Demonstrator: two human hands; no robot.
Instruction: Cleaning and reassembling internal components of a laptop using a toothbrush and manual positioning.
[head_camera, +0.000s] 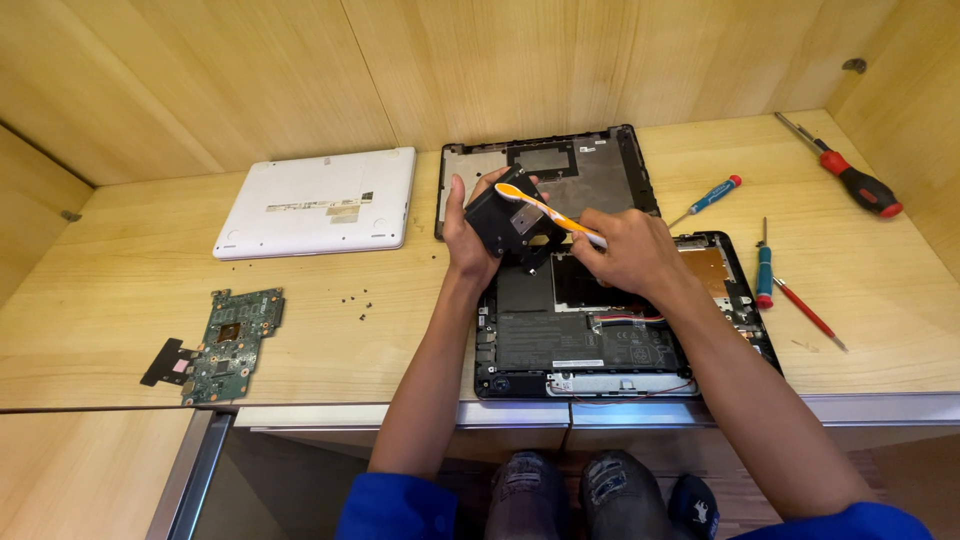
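I am gripping the light, rigid fan module by its edges in my left hand, while my right hand is holding the toothbrush, brushing it mid-frame.

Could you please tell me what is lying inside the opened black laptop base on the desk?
Inside the laptop base a flat black battery and red wiring show; the right hand and forearm hide the middle.

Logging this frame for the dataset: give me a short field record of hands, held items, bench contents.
left hand: grips a black fan module, lifted above the laptop
right hand: holds an orange and white toothbrush, bristles on the module
open laptop base: beneath both hands, battery visible
bottom cover: behind it
white laptop: far left, closed
circuit board: front left
screwdrivers: right side
loose screws: centre
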